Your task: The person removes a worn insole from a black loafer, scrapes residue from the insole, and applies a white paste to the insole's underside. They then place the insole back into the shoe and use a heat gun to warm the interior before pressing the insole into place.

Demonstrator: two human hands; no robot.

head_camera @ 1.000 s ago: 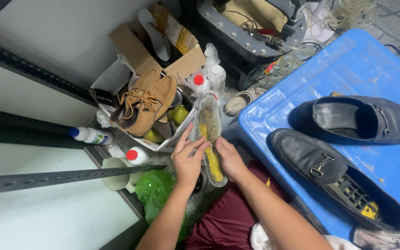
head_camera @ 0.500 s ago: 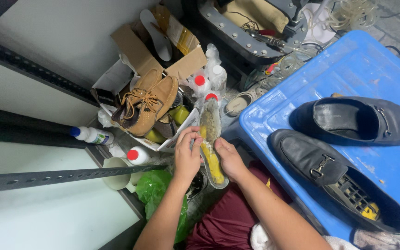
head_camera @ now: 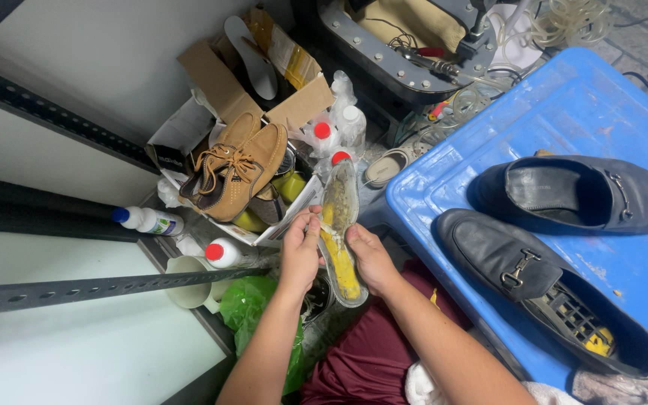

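While both hands grip a shoe sole, black loafers rest on the blue table.

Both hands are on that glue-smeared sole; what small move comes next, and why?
Probably carry the shoe sole right toward the open-bottomed black loafer on the blue table. The left hand and right hand hold it by its edges, yellow glue facing up.

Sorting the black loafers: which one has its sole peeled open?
The nearer loafer, closest to the person; its heel shows a bare grid. The far loafer looks intact.
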